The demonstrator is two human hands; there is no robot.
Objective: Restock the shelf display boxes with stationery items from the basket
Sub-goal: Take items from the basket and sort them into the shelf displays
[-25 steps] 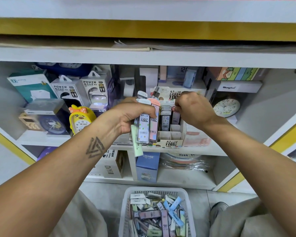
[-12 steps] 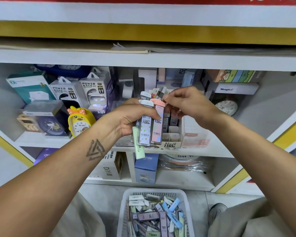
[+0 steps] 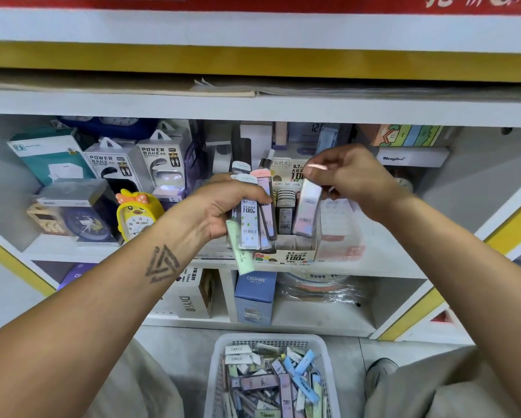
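My left hand (image 3: 223, 206) grips a bundle of several pencil-lead cases (image 3: 250, 218) upright in front of the shelf. My right hand (image 3: 352, 179) pinches one pale pink lead case (image 3: 307, 212) by its top, its lower end over the right slot of the cardboard display box (image 3: 295, 254). That box stands on the middle shelf and holds a few dark lead cases (image 3: 285, 209) in its middle slots. On the floor below stands the white plastic basket (image 3: 223, 357), filled with several loose lead cases (image 3: 271, 384).
Power bank packs (image 3: 162, 164) and a yellow duck clock (image 3: 135, 212) stand left of the display box, a pink-printed clear box (image 3: 340, 230) on its right. The lower shelf holds a blue box (image 3: 254, 297) and a white box (image 3: 193, 297). My shoe (image 3: 380, 369) rests beside the basket.
My right hand reached to the bundle in my left hand, took one pink case from it, and carried it right and down to the display box.
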